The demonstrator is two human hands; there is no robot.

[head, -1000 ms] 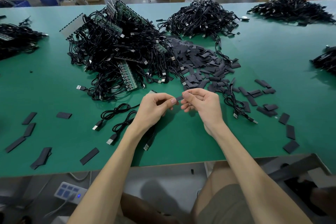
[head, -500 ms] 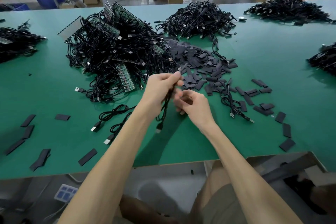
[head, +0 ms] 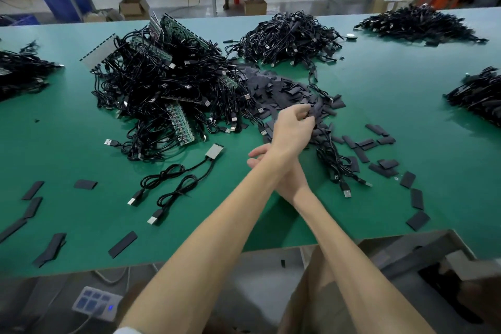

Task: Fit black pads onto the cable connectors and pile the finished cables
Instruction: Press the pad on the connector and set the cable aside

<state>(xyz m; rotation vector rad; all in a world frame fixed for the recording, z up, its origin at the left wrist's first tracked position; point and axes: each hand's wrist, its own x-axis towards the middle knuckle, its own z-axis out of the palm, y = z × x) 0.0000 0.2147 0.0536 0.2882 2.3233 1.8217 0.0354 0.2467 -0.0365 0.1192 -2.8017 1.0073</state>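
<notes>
While the green table (head: 406, 122) is carrying heaps of cables (head: 168, 89) and a spill of black pads (head: 282, 89), cardboard boxes (head: 134, 7) are sitting on the floor beyond. The left hand (head: 292, 127) is curling narrowly into the pads, seemingly pinching one. The right hand (head: 290, 176) is lying mostly hidden under the left forearm, so I cannot tell its grip.

One wide-angle head-worn camera looks forward and down across the green table (head: 67, 130), close above the left hand (head: 291, 130) and right hand (head: 288, 177), reaching its far edge.
</notes>
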